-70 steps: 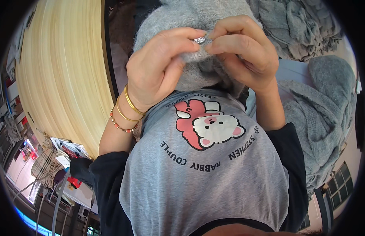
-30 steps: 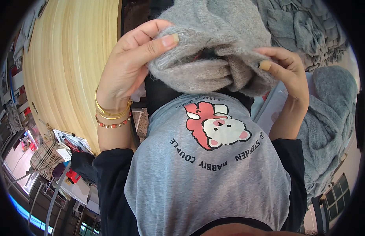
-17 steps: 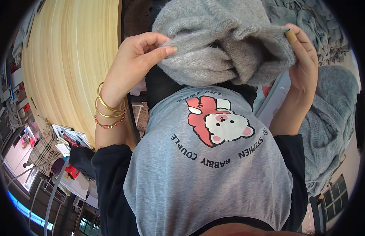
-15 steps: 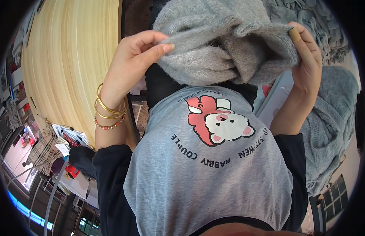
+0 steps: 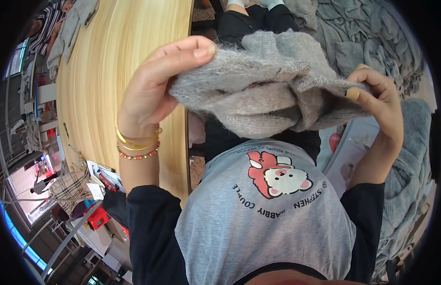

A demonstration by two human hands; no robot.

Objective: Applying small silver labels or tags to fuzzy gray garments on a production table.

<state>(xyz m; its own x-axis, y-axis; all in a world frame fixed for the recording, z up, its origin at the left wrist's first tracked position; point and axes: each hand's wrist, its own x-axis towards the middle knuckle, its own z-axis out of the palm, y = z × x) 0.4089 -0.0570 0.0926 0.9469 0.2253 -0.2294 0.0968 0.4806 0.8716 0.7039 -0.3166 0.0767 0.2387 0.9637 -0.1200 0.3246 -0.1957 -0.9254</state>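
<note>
A fuzzy grey knitted garment (image 5: 263, 102) hangs stretched between my two hands above my lap, its folds bunched in the middle. My left hand (image 5: 175, 66), with gold bangles and a beaded bracelet at the wrist, pinches its left end between thumb and fingers. At the other end, my right hand (image 5: 377, 97) grips the knit edge, the thumb wrapped in a tan covering. An opening in the fabric gapes beside the right thumb. Which part of the garment this is, I cannot tell.
A light wooden table (image 5: 121, 61) runs along my left, with grey knitwear (image 5: 71, 35) at its far left edge. Heaps of grey knits (image 5: 358, 42) lie at the far right, and another grey pile (image 5: 405, 166) sits by my right arm. A person in stripes (image 5: 47, 28) is at the far left.
My left hand has shifted its grip on the garment, and its fingers now lie further over the edge. Both hands and the garment appear lower and further right in view, which has itself shifted.
</note>
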